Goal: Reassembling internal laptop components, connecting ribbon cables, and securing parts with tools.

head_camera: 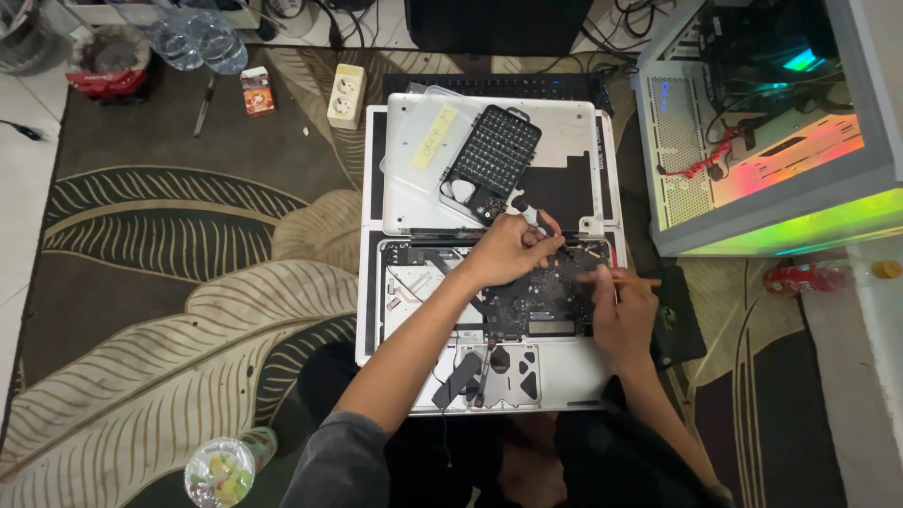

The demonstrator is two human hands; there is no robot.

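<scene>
Inspecting: an opened white laptop (489, 310) lying on a patterned rug (179, 254), bottom cover off, dark logic board (541, 301) exposed.
Left hand: the left hand (508, 249) rests over the board's upper edge, fingers curled shut around a small white-tipped tool (532, 216) that sticks out just above the knuckles.
Right hand: the right hand (621, 306) sits at the board's right side, fingers closed on a thin orange-brown stick (640, 279) that runs out to the right of the fingertips.
Logic board position: directly beneath and between both sets of fingers, inside the laptop shell.
Beyond the left fingers: a black screwdriver bit case (491, 155), lying open on a clear plastic lid (423, 141).
Right of the right fingers: a lit desktop computer case (762, 122), well apart.
Near edge: a clear cup (221, 470).
</scene>
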